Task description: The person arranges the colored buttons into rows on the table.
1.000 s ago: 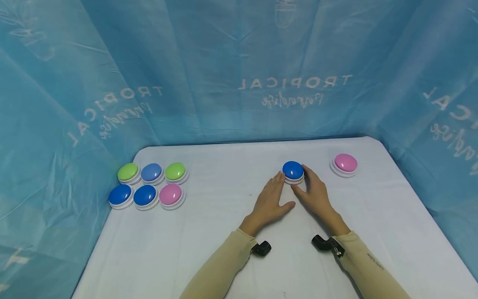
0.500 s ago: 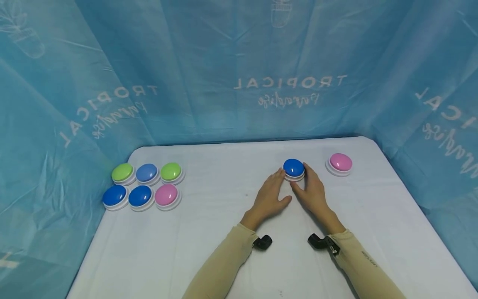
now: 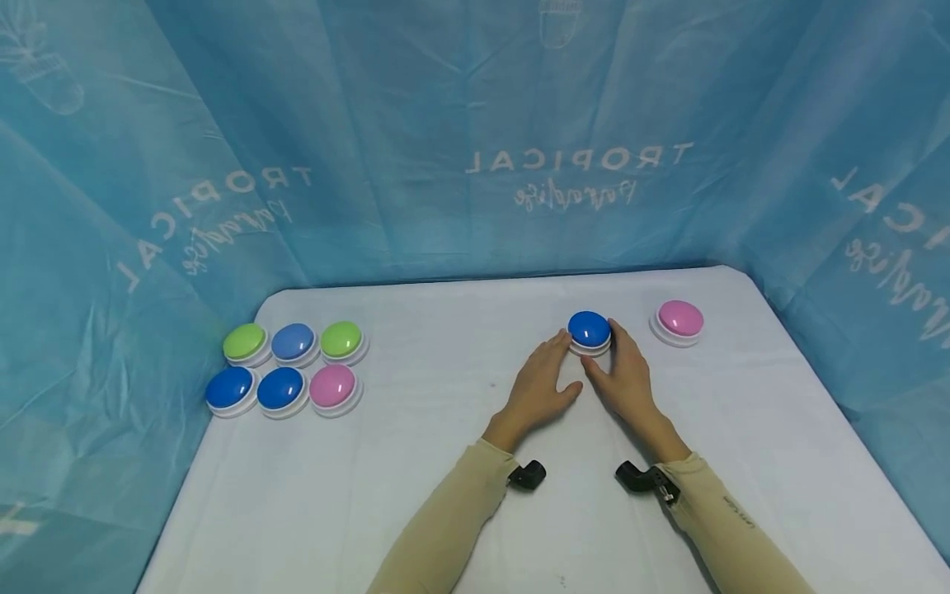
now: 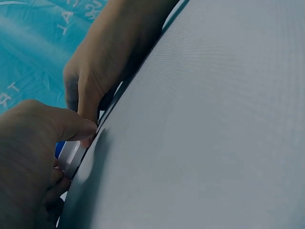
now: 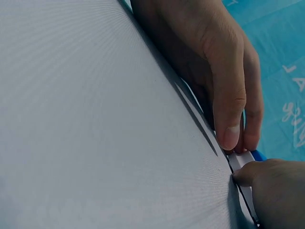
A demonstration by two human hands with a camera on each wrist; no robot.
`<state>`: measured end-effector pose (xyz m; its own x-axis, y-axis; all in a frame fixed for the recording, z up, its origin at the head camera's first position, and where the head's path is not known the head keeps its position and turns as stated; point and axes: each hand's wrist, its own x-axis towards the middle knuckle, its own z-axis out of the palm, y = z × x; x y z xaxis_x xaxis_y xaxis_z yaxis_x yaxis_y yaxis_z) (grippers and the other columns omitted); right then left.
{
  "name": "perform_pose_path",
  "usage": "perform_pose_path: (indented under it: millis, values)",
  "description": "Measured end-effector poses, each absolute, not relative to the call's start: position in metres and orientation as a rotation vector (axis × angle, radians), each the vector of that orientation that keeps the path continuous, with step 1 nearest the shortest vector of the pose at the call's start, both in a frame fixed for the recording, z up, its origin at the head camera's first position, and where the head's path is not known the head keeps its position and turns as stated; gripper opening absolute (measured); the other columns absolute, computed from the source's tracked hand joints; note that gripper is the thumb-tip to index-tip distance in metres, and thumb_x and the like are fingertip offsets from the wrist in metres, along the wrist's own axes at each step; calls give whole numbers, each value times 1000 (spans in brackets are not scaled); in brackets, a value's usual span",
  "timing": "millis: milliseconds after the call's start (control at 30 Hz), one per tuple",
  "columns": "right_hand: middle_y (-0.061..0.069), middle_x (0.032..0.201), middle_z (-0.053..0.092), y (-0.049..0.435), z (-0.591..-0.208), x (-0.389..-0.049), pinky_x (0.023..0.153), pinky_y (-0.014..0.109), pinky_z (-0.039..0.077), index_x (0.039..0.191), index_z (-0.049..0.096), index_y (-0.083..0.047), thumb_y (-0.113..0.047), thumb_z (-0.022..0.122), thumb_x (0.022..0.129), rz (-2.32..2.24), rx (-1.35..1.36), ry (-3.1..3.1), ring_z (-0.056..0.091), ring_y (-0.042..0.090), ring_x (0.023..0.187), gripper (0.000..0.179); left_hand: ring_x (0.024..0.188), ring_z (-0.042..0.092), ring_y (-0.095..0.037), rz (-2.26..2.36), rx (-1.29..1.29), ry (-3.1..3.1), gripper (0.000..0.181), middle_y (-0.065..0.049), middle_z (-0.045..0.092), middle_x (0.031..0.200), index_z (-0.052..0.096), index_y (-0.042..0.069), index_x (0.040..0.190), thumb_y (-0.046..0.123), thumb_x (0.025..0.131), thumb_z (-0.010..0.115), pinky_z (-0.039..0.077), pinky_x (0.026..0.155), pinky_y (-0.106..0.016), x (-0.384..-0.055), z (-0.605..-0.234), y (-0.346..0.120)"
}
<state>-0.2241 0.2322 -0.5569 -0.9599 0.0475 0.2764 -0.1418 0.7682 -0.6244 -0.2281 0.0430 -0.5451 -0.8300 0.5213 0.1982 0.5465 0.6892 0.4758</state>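
A blue push button (image 3: 590,328) on a round white base stands on the white table, between the two hands. My left hand (image 3: 539,381) lies along its left side, with straight fingers touching the base and the thumb spread away. From the right, my right hand (image 3: 627,379) grips the base, its thumb at the front and fingers round the right side. Only a slice of the white base (image 4: 70,157) shows in the left wrist view. Fingers of both hands surround the base (image 5: 240,160) in the right wrist view, where most of the button is hidden.
Right of the hands is a pink button (image 3: 680,318). At the far left, several buttons stand in two close rows, including a green one (image 3: 341,339) and a pink one (image 3: 332,385). A blue curtain (image 3: 445,223) hangs behind the table's back edge.
The blue button has slid a little to the right and back, nearer the lone pink button, with both hands on it. The head view has shifted slightly; the other buttons stay in place.
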Motion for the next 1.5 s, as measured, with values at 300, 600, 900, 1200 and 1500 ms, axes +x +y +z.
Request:
perform_pose_path:
  millis: [300,600,900,1200,1500]
  values:
    - [33,158,44,233,-559,-220,121,65,37,158,35,8,-23,77,95,987,64,-2662,44,51,146,81,159,33,-20,-804,-889,-2830,79,-8,33,172,31,5,165,32,100,67,21,131,-29,-226,-548,44]
    - [32,156,48,231,-561,-216,121,64,38,156,37,7,-22,79,94,995,45,-2631,48,49,144,81,161,28,-24,-753,-916,-2863,84,-10,27,174,25,4,167,33,100,66,18,132,-31,-224,-549,45]
    - [30,157,48,232,-555,-221,120,64,39,156,38,6,-24,80,94,977,38,-2632,48,49,145,81,162,26,-22,-715,-903,-2870,85,-9,25,175,22,4,167,35,101,66,17,132,-30,-224,-542,46]
    - [38,160,37,220,-553,-200,126,65,28,156,32,15,-25,73,95,931,-59,-2634,34,53,152,84,160,32,-24,-725,-896,-2815,80,-11,33,172,31,2,164,32,100,67,20,132,-32,-219,-545,46]
    - [42,163,26,181,-559,-160,130,64,18,154,29,22,-27,64,101,748,19,-2749,21,52,158,80,157,38,-25,-768,-893,-2769,66,-12,47,164,48,1,156,24,98,68,26,132,-36,-193,-550,20]
